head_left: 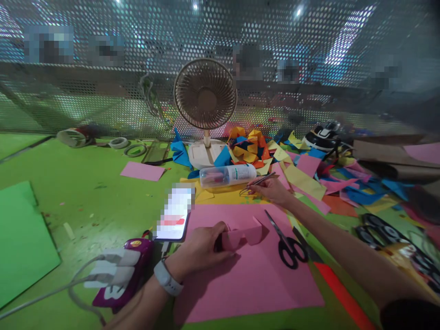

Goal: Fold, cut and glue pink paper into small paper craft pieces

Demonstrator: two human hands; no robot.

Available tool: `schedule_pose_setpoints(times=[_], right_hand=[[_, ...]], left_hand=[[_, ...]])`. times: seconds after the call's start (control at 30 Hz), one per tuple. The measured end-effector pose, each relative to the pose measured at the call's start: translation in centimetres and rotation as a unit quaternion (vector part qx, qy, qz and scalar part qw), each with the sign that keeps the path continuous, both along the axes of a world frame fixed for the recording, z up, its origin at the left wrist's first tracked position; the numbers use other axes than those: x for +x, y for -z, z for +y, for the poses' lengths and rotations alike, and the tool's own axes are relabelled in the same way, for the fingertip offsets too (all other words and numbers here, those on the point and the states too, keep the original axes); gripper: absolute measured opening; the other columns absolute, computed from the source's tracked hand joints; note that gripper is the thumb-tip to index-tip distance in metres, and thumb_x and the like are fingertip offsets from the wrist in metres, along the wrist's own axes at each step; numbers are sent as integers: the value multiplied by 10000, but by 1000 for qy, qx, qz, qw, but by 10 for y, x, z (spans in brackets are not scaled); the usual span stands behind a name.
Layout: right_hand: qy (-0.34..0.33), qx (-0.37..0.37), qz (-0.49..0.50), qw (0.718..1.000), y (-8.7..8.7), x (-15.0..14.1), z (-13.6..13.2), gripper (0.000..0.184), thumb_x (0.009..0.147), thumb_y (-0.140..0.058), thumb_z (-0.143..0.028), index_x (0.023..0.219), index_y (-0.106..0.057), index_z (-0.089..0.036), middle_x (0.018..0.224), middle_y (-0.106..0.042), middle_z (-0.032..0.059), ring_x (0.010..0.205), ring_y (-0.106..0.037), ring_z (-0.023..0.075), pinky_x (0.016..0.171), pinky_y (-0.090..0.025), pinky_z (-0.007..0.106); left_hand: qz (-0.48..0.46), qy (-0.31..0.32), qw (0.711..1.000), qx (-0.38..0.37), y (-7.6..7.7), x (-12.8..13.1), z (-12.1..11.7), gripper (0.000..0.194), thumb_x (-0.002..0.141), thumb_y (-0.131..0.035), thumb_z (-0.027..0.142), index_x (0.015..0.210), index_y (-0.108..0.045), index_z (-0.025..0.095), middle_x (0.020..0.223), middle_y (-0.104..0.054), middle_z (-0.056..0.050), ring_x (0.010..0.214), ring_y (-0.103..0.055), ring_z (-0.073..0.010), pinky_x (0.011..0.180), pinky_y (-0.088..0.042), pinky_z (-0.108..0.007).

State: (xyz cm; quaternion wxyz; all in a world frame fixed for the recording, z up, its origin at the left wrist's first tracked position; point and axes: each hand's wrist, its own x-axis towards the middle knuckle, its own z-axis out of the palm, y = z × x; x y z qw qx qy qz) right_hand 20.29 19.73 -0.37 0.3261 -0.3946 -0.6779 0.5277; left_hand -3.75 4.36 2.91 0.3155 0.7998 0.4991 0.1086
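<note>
My left hand (208, 244) has its thumb and fingers closed on a folded strip of pink paper (244, 233), just above a large pink sheet (247, 288). In my right hand (273, 189) is a pair of thin metal tweezers (258, 182), tips pointing left. The tweezers are close to a clear plastic bottle (228, 175) with a white label, which lies on its side. Black-handled scissors (288, 244) rest on the right part of the pink sheet, blades away from me. A lit phone (174, 213) lies by the sheet's upper left corner.
A fan (206, 98) stands at the back before a perforated metal screen (144, 27). Coloured paper scraps (309, 176) cover the right side. At left are a purple power strip (132, 270) with cables, a green sheet (25, 243) and tape rolls (118, 143).
</note>
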Motion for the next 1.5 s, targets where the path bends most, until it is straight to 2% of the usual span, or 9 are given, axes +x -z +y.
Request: schedule_pose_setpoints(times=[0.37, 0.83, 1.0, 1.1, 1.2, 1.5], right_hand=[[15, 10, -15, 1000, -3, -1, -1, 316, 714, -672, -436, 822, -665, -139, 763, -699, 46, 720, -675, 189, 664, -517, 290], [32, 32, -4, 999, 3, -2, -2, 346, 716, -662, -472, 824, -669, -143, 728, -703, 54, 707, -673, 198, 662, -530, 312], [40, 40, 9, 998, -15, 5, -11, 288, 725, -669, -438, 822, -664, -167, 752, -711, 45, 747, -679, 199, 706, -534, 316], [54, 42, 12, 998, -31, 15, -24, 264, 723, -682, -419, 836, -668, -181, 777, -713, 43, 760, -681, 203, 728, -536, 325], [72, 34, 13, 997, -37, 22, -37, 252, 717, -695, -403, 852, -674, -191, 800, -714, 41, 780, -680, 211, 743, -538, 333], [69, -29, 10, 997, -8, 7, -43, 288, 709, -689, -442, 861, -666, -199, 818, -700, 43, 799, -672, 230, 608, -564, 305]], left_hand=[[12, 3, 1000, -2, 0, 0, 0, 358, 772, -557, 542, 883, -469, 213, 677, -566, 8, 564, -503, -149, 495, -241, -240], [7, 2, 1000, -3, 1, 0, 1, 351, 769, -559, 531, 886, -474, 211, 688, -572, 3, 565, -502, -145, 497, -245, -245], [15, 3, 1000, -3, 0, 1, 1, 361, 779, -547, 539, 903, -472, 209, 688, -572, 4, 562, -501, -148, 494, -246, -244], [24, -1, 1000, 7, 1, 1, 1, 376, 775, -537, 555, 904, -470, 208, 696, -582, -2, 570, -506, -153, 502, -257, -246], [21, -2, 1000, 17, 3, 2, 1, 381, 766, -543, 550, 911, -468, 206, 716, -592, -12, 584, -513, -156, 516, -267, -249], [24, 18, 999, -20, -6, 2, 1, 327, 761, -559, 511, 863, -497, 207, 701, -592, -7, 576, -502, -152, 517, -260, -250]])
